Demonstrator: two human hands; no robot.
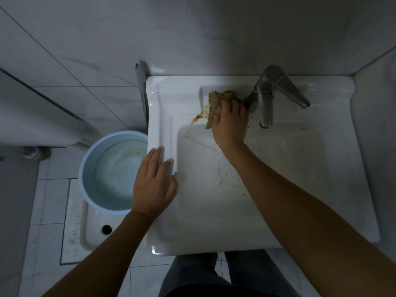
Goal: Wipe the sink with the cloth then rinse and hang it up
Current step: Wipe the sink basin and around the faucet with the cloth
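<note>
Crumpled tan cloth (pixel 218 101) sits gripped in the right hand (pixel 230 123) on the white ceramic sink (pixel 321 189). Left hand (pixel 153 181) lies flat on its rim.

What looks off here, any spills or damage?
A brown smear runs from the cloth in the right hand off the back ledge into the sink basin, with brown specks lower down. String is tied round the faucet, which is unusual. No visible damage.
</note>
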